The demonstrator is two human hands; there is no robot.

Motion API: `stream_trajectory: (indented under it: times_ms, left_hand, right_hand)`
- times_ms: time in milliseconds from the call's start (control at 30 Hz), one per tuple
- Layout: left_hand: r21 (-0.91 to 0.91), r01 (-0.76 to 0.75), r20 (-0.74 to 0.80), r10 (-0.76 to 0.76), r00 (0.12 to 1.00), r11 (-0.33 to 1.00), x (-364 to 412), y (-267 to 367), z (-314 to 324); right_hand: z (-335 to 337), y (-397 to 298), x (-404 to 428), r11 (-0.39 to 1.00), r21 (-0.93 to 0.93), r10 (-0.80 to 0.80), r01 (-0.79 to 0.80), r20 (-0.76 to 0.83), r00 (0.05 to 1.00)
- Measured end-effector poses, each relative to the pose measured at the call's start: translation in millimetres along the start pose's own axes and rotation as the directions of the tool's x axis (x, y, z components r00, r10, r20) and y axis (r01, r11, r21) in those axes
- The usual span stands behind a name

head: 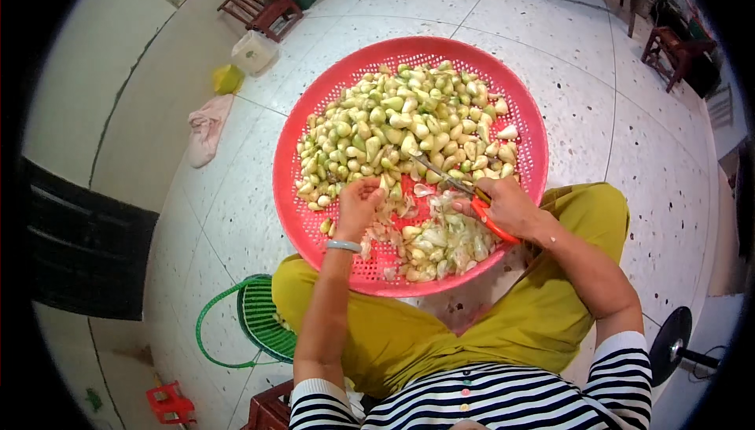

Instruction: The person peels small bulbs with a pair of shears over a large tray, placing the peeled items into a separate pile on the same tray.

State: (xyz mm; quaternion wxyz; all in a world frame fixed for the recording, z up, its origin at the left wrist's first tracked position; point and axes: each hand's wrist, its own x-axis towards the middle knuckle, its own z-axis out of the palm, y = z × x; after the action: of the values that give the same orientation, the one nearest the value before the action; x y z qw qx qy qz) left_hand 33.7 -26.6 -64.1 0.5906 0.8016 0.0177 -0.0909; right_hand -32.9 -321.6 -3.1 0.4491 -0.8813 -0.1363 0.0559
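Observation:
A round red plastic basket [292, 206] with a perforated bottom rests at my lap, heaped with pale green, bulb-shaped pieces [377, 129] that look like vegetable bulbs. My left hand [363, 203], a pale bangle at its wrist, is over the basket's left part, fingertips pinched on one small bulb [383, 185]. In my right hand [501, 206] are scissors [486, 220] with orange-red handles; their blades point up and left over the heap. Between and below the hands lie papery skins [454, 223] and a smaller pile of paler bulbs [422, 253] near the basket's front rim.
A green woven basket [268, 318] with a looped handle stands left of my left knee. Farther left on the floor are a pink cloth [209, 129], a yellow container [227, 79] and a white tub [253, 52]. Small wooden chairs [256, 11] stand beyond.

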Motion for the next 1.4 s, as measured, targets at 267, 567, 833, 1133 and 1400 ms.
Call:
stream_trajectory:
  times_ms: [267,567,833,1133,1400]
  left_hand:
    - [-0.6,-0.068,0.046,0.119,0.992,0.797,-53.9,47.4,-52.4]
    - [0.89,0.375,-0.453,0.597,0.662,0.259,-194.9,-3.0,-223.6]
    - [0.6,-0.306,-0.201,0.51,0.836,0.739,-87.4,38.9,-85.1]
    - [0.879,-0.272,0.074,0.451,0.89,0.393,-17.5,17.5,37.8]
    - [-0.239,-0.161,-0.002,0.166,0.986,0.957,-21.7,32.9,23.4]
  right_hand:
    - [12.5,11.9,7.2,0.999,-0.028,0.026,-0.027,-0.017,1.0]
    - [13.5,-6.6,11.3,1.0,-0.009,0.017,-0.017,0.01,1.0]
    - [12.2,4.1,13.4,0.992,-0.057,0.115,-0.112,0.064,0.991]
    - [14.0,5.6,9.9,0.999,-0.038,0.03,-0.03,-0.004,1.0]
    - [13.5,13.4,3.9,0.994,-0.095,-0.051,0.047,-0.04,0.998]
